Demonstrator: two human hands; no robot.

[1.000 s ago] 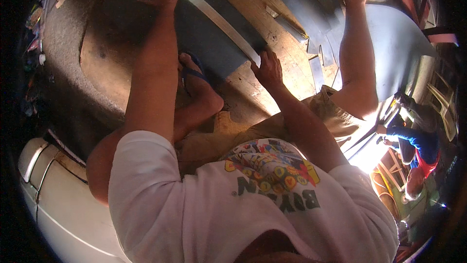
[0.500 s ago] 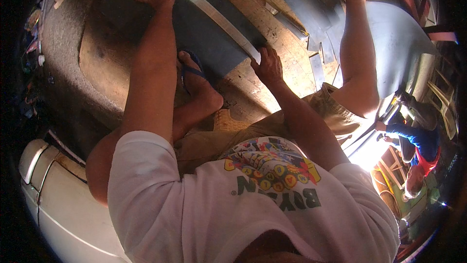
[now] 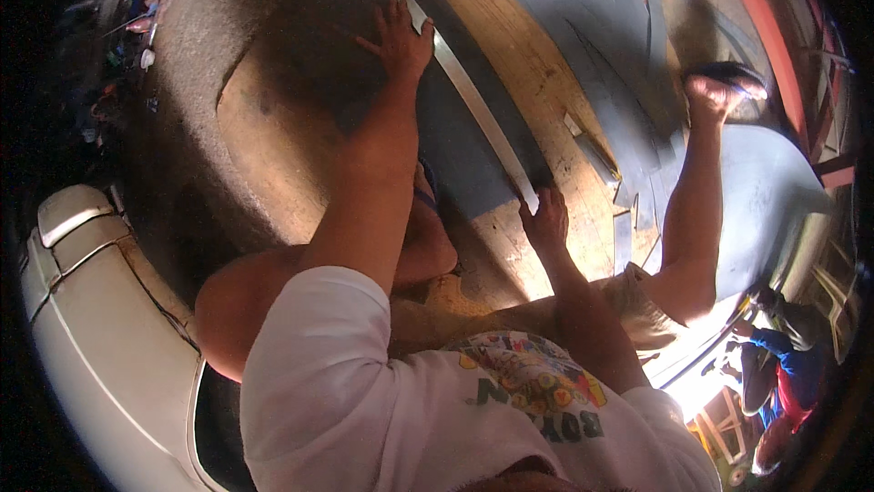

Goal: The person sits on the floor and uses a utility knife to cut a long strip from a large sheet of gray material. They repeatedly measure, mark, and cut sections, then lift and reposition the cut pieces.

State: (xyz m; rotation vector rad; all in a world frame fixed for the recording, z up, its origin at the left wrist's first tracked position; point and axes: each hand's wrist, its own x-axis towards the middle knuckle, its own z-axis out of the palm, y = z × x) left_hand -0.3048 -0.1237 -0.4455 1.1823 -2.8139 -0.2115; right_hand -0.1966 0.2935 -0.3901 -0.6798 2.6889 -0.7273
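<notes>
A long, narrow metal straightedge (image 3: 473,96) lies slantwise across a dark grey sheet (image 3: 473,164). My left hand (image 3: 403,44) rests on the sheet with its fingers spread, the thumb touching the straightedge's edge. At the strip's near end, my right hand (image 3: 547,222) grips it between thumb and fingers. Beneath the sheet is a worn brown board (image 3: 510,251). The far end of the straightedge runs out of the picture.
Cut grey strips and offcuts (image 3: 605,73) lie to the right, near my outstretched foot (image 3: 719,91). A pale curved vehicle panel (image 3: 118,337) stands at left. Red metal framing (image 3: 760,10) rises at far right. Another person (image 3: 792,374) works at lower right.
The view has tilted, so hands and sheet appear lower and more of the straightedge shows beyond my left hand. Both hands keep about the same contact with it.
</notes>
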